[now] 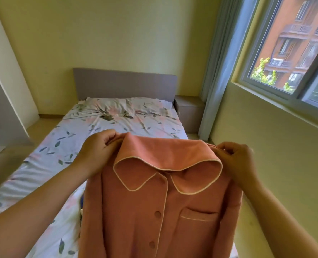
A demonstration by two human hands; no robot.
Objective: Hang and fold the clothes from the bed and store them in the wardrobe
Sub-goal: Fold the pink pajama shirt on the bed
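A grey nightstand (189,111) stands in the far corner. A pale blue curtain (216,71) hangs beside it, bordering the window (288,53).

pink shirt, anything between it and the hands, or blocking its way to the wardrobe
Nothing between them: the left hand and right hand grip the pink shirt by its shoulders, above the bed. The wardrobe isn't clearly in view.

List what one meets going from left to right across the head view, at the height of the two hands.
floral bed sheet → left hand → pink pyjama shirt → right hand → yellow wall
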